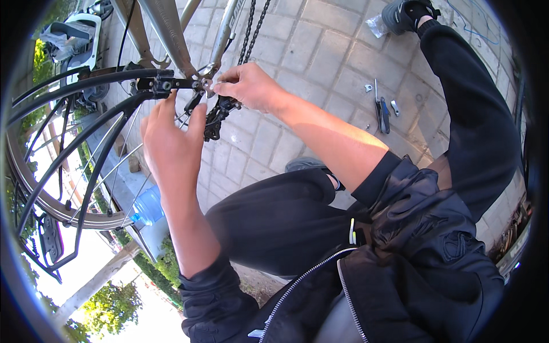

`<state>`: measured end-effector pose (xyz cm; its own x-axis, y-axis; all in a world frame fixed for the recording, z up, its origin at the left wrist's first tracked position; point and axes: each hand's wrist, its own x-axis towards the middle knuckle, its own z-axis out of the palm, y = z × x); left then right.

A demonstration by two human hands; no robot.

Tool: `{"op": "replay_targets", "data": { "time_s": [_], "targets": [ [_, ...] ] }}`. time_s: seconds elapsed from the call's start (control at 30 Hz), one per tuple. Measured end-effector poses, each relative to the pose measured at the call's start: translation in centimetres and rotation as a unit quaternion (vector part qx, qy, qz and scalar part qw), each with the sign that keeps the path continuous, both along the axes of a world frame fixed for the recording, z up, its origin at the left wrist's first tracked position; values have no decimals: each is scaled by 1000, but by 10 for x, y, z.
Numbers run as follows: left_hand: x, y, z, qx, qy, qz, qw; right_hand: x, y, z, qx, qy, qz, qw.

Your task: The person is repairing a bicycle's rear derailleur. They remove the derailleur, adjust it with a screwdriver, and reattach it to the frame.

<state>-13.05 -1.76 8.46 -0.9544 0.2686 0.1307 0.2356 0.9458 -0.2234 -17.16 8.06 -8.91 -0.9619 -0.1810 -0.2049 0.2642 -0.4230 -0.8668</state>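
Note:
My right hand point(250, 88) is at the bicycle's rear dropout point(205, 81), thumb and forefinger pinched together. What they hold is too small and covered to make out. Just below those fingertips hangs the black rear derailleur point(215, 117). My left hand point(173, 134) is raised under the black rack bracket point(160, 84), its thumb and fingers apart and nothing visible between them. Its fingertips reach up to the bracket and are partly hidden there. The silver frame tubes point(166, 34) run up from the dropout, and a loose chain point(251, 31) hangs to their right.
The spoked wheel point(86, 220) and black rack tubes point(74, 94) fill the left side. A folding multi-tool point(382, 114) and small metal pieces point(394, 107) lie on the paving to the right. A blue plastic bottle point(148, 204) lies beyond my left forearm.

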Motion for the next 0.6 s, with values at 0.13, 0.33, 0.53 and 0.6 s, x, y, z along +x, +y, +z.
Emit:
{"op": "replay_targets", "data": {
  "time_s": [0.13,0.33,0.53,0.6],
  "targets": [
    [-5,4,-27,-141,-23,9,990,-3,3,-2,-3,18,-12,1000],
    [-15,2,-55,-146,68,15,987,-4,-7,-7,-48,-5,-30,998],
    [-25,-16,-57,-147,86,-51,984,-7,-10,-12,-104,10,-15,994],
    [-26,-18,-59,-135,93,-61,985,-4,-16,-12,-107,18,-45,993]
  ]
}}
